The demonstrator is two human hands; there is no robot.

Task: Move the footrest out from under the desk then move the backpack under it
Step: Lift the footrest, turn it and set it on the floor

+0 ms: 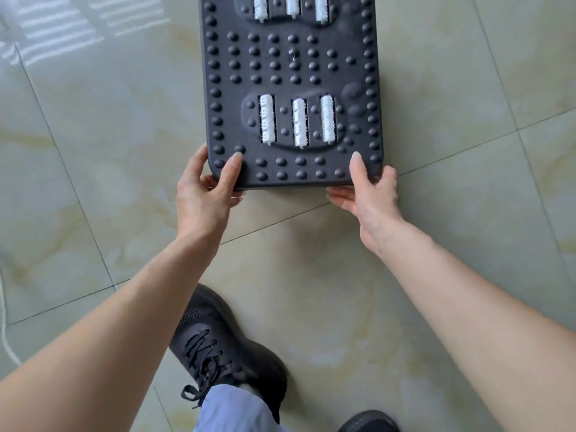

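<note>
A black footrest (pixel 290 67) with rows of round bumps and white massage rollers lies over the tiled floor, running from the top edge down to the middle of the view. My left hand (pixel 205 191) grips its near left corner, thumb on top and fingers underneath. My right hand (pixel 367 194) grips its near right corner the same way. Whether the near edge is lifted off the floor I cannot tell. Neither the backpack nor the desk is in view.
Glossy pale green-beige floor tiles (pixel 124 151) lie on all sides. My black laced shoe (pixel 224 347) stands just below the footrest, and the toe of a second shoe (pixel 371 422) shows at the bottom edge. A white cord (pixel 4 322) runs along the left edge.
</note>
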